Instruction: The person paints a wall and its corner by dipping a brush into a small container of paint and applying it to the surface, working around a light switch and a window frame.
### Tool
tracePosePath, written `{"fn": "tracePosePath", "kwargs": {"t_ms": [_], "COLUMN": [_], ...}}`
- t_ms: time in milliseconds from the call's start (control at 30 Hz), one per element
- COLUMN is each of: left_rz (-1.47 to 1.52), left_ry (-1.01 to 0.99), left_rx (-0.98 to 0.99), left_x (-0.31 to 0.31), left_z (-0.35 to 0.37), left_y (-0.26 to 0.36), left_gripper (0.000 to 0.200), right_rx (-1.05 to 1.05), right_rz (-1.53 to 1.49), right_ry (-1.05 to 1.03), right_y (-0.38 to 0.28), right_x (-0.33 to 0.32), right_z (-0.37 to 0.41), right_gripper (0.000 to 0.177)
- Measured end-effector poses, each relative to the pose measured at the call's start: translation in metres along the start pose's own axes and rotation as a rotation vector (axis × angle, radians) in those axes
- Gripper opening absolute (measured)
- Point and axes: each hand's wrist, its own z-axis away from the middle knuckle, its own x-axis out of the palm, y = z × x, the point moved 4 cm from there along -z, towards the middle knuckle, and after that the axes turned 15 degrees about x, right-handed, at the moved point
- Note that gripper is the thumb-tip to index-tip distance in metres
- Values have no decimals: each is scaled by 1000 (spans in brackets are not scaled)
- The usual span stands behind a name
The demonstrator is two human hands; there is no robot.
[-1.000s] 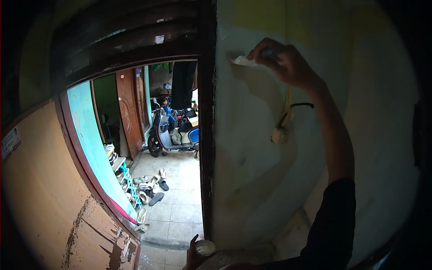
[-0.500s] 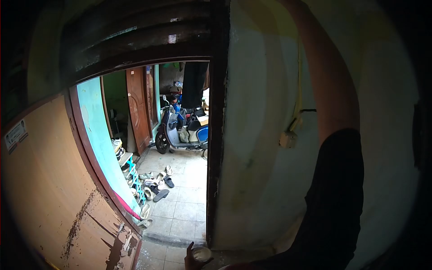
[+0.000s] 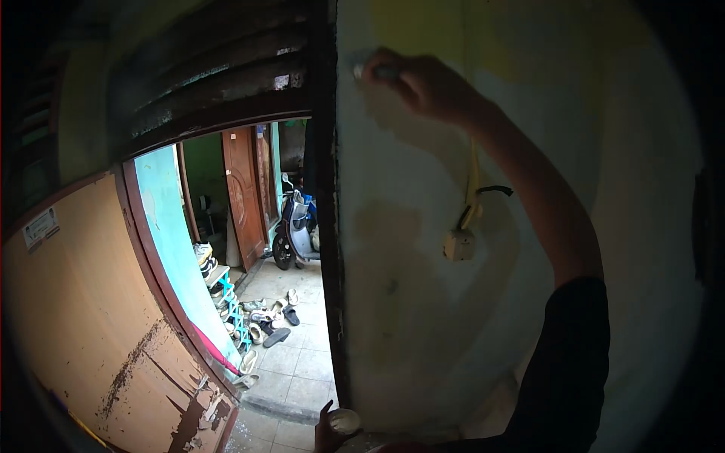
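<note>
My right hand is raised against the upper part of the wall, close to the dark door frame. Its fingers are wrapped round a small dark-handled tool, whose pale end meets the wall; the exact type is unclear. Low at the bottom edge, my left hand holds a small round container with whitish contents.
A socket box with a yellowish cable hangs on the wall. Left stands a worn wooden door with peeling patches. Through the doorway are shoes, a shoe rack and a scooter.
My right hand has come into view at the upper wall with the tool. The camera view has shifted, so the doorway's right edge sits further left. My left hand still holds the container.
</note>
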Motion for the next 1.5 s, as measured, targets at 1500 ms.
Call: {"fn": "tracePosePath", "kwargs": {"t_ms": [1500], "left_rz": [-282], "left_ry": [-130], "left_rx": [20], "left_x": [120], "left_z": [33], "left_y": [-198], "left_gripper": [109], "right_rx": [137], "right_rz": [-169], "right_ry": [342], "right_y": [132], "right_x": [-98], "right_z": [-113], "right_gripper": [4]}}
